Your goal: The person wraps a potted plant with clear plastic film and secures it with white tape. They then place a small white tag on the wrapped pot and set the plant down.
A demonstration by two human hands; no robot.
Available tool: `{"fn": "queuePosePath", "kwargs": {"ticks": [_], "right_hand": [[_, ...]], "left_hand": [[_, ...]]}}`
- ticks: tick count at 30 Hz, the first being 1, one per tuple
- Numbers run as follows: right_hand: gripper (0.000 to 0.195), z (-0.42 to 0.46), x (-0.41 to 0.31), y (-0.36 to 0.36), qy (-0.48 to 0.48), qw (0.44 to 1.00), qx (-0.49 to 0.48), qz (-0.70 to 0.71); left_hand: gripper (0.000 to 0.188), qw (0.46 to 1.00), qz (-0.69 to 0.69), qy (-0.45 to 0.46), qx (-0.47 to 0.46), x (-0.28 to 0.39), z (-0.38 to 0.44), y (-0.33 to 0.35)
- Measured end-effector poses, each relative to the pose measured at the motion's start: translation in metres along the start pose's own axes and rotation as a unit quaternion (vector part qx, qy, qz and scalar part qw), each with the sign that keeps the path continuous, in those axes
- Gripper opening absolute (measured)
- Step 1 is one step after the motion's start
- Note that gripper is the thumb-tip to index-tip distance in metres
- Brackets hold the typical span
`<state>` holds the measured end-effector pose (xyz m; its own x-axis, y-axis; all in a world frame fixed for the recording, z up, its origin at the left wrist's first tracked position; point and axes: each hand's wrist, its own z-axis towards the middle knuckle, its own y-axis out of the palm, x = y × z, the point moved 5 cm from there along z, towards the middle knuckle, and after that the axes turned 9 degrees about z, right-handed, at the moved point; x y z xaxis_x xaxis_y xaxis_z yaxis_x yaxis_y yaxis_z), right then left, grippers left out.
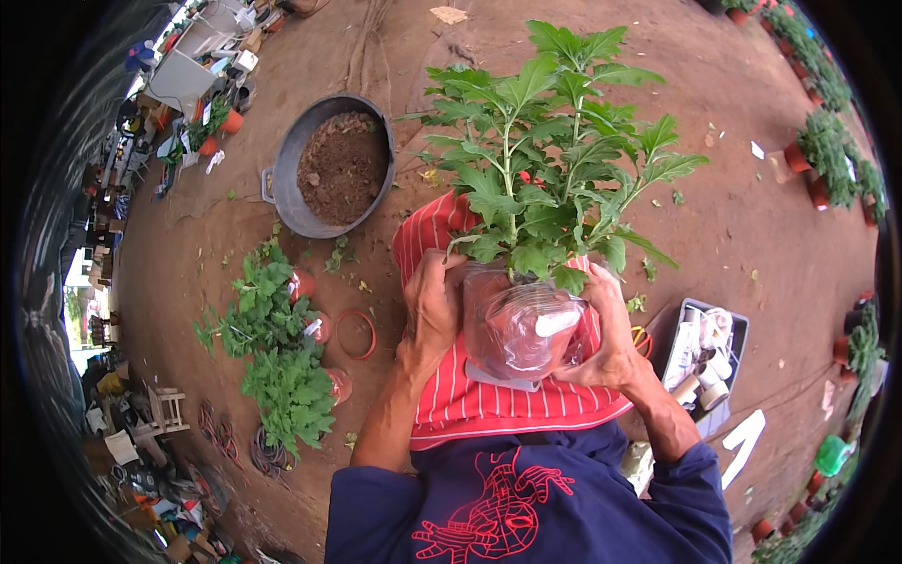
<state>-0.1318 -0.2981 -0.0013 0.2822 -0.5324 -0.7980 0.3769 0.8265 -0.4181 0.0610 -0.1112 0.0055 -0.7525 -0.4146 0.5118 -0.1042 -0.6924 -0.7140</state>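
A leafy potted chrysanthemum-like plant (550, 155) stands at my lap. Clear plastic film, wrinkled and shiny, surrounds its terracotta-coloured pot (486, 331), and a white label (557, 323) shows on the front. My left hand (431, 299) grips the left side near the rim. On the other side, my right hand (604, 335) holds the wrapped pot, its thumb low and its fingers up by the rim. Leaves partly hide the fingertips of both hands. Under the pot, a pale grey edge (504, 377) sticks out over a red striped cloth (451, 409); I cannot tell what it belongs to.
A black tub of soil (331, 166) stands on the dirt floor at upper left. Several potted plants (282, 352) lie on their sides at left, near an orange ring (356, 335). At right are a grey crate of tape rolls (705, 359) and orange-handled scissors (641, 340).
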Motion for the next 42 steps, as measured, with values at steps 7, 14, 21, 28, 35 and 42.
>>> {"fn": "queuePosePath", "kwargs": {"ticks": [7,14,21,28,35,42], "right_hand": [[0.095,0.003,-0.003,-0.003,0.021,1.0,0.008,-0.002],[0.092,0.008,-0.009,-0.007,0.018,1.0,0.009,0.013],[0.094,0.002,-0.002,-0.008,0.027,1.0,-0.003,0.012],[0.098,0.004,-0.001,-0.008,0.004,1.0,0.006,0.015],[0.122,-0.013,0.013,-0.003,0.018,1.0,0.014,0.013],[0.116,-0.006,0.006,-0.008,0.015,1.0,0.016,0.009]], "left_hand": [[0.021,0.997,-0.054,0.022,-0.056,0.015,-0.006,-0.009],[0.019,0.991,0.019,0.131,0.037,0.027,-0.001,-0.016],[0.012,0.996,-0.041,0.08,0.007,0.023,-0.015,-0.012],[0.011,0.995,-0.052,0.038,0.082,0.026,-0.027,-0.009],[0.013,0.991,-0.034,0.114,0.058,0.028,-0.03,-0.015],[0.049,0.979,-0.193,-0.059,-0.028,0.034,-0.029,-0.017]]}}
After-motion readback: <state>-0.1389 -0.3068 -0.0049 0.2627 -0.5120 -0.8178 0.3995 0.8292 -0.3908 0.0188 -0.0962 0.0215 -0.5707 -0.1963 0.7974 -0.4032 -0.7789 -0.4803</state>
